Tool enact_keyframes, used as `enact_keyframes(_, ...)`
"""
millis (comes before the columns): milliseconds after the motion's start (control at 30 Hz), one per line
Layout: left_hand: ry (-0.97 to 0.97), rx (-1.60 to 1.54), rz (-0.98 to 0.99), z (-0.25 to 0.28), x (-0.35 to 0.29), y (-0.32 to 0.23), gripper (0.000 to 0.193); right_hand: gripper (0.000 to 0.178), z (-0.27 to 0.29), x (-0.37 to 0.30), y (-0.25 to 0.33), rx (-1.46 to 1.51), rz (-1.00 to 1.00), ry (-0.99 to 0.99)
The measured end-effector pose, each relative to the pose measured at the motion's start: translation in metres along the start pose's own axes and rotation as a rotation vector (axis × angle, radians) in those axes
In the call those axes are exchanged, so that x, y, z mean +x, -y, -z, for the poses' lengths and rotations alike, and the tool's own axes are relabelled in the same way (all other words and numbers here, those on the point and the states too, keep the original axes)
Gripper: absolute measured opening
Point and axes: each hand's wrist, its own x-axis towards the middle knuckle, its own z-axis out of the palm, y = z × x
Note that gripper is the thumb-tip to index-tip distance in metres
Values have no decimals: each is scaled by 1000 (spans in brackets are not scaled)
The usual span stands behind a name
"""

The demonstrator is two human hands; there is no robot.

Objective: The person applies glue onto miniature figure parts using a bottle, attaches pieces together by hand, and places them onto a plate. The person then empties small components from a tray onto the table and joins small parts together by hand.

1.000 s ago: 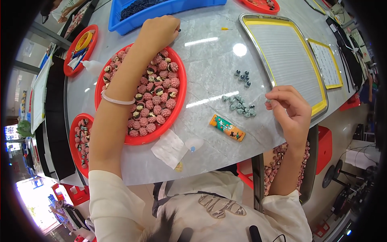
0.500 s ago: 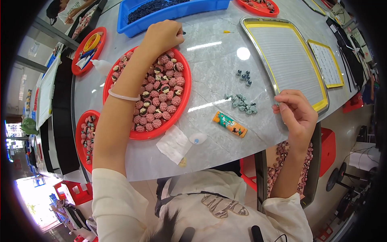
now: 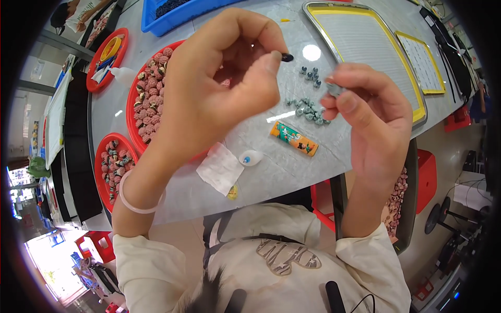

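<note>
My left hand is raised over the table, thumb and forefinger pinching a small shiny black oval piece. To its right, my right hand grips a small grey-green piece between thumb and fingers. Between and beyond the hands lie a cluster of grey-green pieces and a smaller group of dark-topped ones. Under my left forearm, partly hidden, sits a round red tray of pink knobbly pieces, some with cream and dark parts.
An orange and green packet, a small white squeeze bottle and a white tissue lie near the table's front edge. A blue bin with dark pieces stands at the back; a yellow-lined metal tray lies right.
My left hand has come back from beside the blue bin toward my right hand, with the black piece showing in its pinch. My right hand has moved up and left with the grey-green piece.
</note>
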Motion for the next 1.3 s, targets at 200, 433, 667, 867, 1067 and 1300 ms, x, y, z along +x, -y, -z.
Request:
enact_keyframes(200,-9,130,-273,-3,-20,-12,18,21,-31,-3,1,315,-72,124)
enact_keyframes(433,49,252,-305,-7,-28,-25,19,18,-36,-14,2,463,-113,87)
enact_keyframes(667,29,17,158,-5,-36,-49,15,15,-45,-21,4,429,-28,-32)
enact_keyframes(867,31,110,200,-1,-40,-59,14,13,-49,-22,6,402,-64,-24)
enact_keyframes(1067,-63,-430,519,-3,-40,-57,17,17,-55,-26,1,151,159,-53)
enact_keyframes(1300,-28,-583,593,5,-42,-59,19,20,-59,-30,1,-72,306,-97)
